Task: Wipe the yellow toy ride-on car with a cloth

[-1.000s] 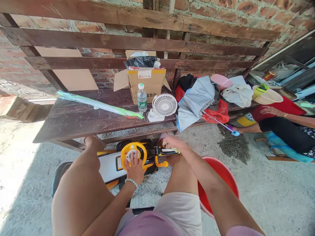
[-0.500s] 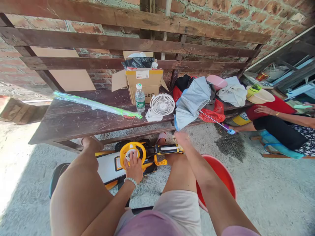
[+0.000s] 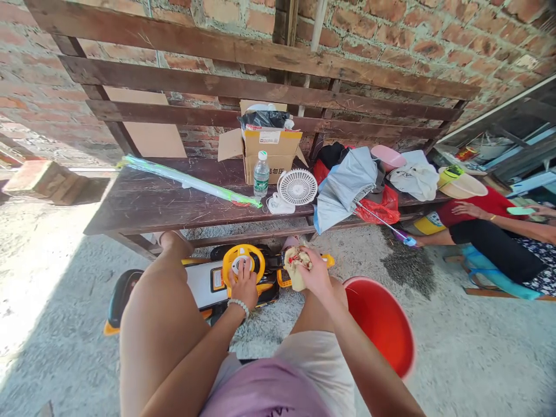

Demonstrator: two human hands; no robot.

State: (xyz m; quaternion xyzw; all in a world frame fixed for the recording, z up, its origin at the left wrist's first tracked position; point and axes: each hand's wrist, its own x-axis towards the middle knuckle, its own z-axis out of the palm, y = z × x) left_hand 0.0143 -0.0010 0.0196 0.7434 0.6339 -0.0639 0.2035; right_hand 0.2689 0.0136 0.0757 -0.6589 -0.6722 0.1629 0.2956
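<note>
Head view: left hand [image 3: 244, 288] curled on a yellow toy steering wheel [image 3: 254, 253]; right hand [image 3: 319, 275] gripping a crumpled pale lump [image 3: 295, 267] just above the toy car [image 3: 200, 284].

Right hand [image 3: 319, 277] now raised, gripping crumpled pale bundle [image 3: 295, 267]

Both forearms reached forward and down from the body, the left forearm [image 3: 197, 362] lower and nearer the middle, the right forearm [image 3: 369, 362] coming in from the lower right. The left hand [image 3: 243, 286] pointed downward, its fingers slightly spread. The right hand [image 3: 317, 275], turned inward at the wrist, had its fingers [image 3: 306, 260] curled closed.
</note>
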